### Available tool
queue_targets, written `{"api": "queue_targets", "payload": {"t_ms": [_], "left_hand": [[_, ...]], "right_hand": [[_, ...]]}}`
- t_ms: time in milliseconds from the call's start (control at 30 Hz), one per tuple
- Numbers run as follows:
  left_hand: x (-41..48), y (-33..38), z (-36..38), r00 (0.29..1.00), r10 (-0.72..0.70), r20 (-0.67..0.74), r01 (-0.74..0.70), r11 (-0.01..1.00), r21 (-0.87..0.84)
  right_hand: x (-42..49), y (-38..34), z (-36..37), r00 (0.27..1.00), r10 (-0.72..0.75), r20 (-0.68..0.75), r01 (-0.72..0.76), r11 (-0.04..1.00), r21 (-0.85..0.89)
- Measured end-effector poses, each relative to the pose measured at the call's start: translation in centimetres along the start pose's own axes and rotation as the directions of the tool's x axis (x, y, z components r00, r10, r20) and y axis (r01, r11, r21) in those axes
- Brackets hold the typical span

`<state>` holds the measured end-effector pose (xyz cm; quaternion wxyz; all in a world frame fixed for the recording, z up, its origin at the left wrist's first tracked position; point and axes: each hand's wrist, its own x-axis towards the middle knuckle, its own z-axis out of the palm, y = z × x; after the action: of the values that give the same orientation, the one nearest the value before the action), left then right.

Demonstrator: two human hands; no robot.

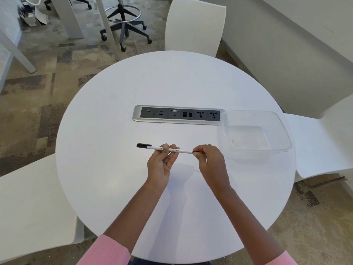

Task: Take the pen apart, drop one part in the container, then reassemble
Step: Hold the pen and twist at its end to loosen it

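The round white table (pixel 114 169) lies bare on its left half and along its near edge, with white moulded chairs (pixel 28 207) tucked in at the left, far and right sides. Above the middle of the table, a slim white plastic pen (pixel 183 151) with a black cap (pixel 143 145) at its left end is held level, clear of the surface; faint dark lettering runs along the barrel. The left hand (pixel 160 165), palm up, curls its fingers around the barrel. The right hand (pixel 209 159) pinches the pen's dark right end between thumb and fingertips. Beyond the pen, a silver-framed grey socket panel (pixel 177 114) is set flush into the tabletop. A clear rectangular plastic container (pixel 282 127), open-topped, sits near the table's right edge, just beside the panel's right end and near the right hand.
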<state>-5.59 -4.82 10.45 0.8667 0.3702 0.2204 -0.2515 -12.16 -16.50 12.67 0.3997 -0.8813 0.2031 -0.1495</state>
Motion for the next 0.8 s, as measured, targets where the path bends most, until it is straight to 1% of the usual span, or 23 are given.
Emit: {"api": "queue_targets", "payload": {"t_ms": [133,200,267,400,500,600,733,800], "left_hand": [[-0.1,-0.1,-0.2,1.0,-0.005,-0.012,0.005,1.0,-0.026],[-0.1,-0.3,-0.1,1.0,-0.007,-0.007,0.006,0.998,-0.069],[-0.1,-0.4,0.1,1.0,-0.009,0.023,0.011,0.996,-0.09],[-0.4,-1.1,0.8,0.991,-0.041,0.13,0.044,0.999,-0.018],[-0.6,-1.6,0.9,0.985,-0.065,0.16,0.066,0.998,-0.004],[-0.5,-1.6,0.6,0.987,-0.061,0.151,0.063,0.998,-0.01],[-0.5,-1.5,0.6,0.989,-0.05,0.137,0.05,0.999,0.002],[-0.6,-1.6,0.6,0.989,-0.056,0.135,0.056,0.998,0.001]], "right_hand": [[0.3,-0.3,0.0,0.99,0.099,0.104,-0.104,0.994,0.045],[0.6,-0.3,-0.1,0.985,0.109,0.135,-0.118,0.991,0.058],[0.7,-0.4,-0.1,0.985,0.114,0.132,-0.126,0.988,0.091],[0.5,-0.7,0.3,0.982,0.152,0.113,-0.17,0.97,0.172],[0.3,-0.8,0.7,0.982,0.167,0.084,-0.181,0.961,0.207],[0.0,-0.8,0.7,0.992,0.117,0.054,-0.125,0.979,0.159],[-0.3,-1.0,0.4,0.998,-0.05,0.04,0.048,0.997,0.055],[-0.3,-1.0,0.4,0.994,-0.101,0.045,0.1,0.995,0.03]]}}
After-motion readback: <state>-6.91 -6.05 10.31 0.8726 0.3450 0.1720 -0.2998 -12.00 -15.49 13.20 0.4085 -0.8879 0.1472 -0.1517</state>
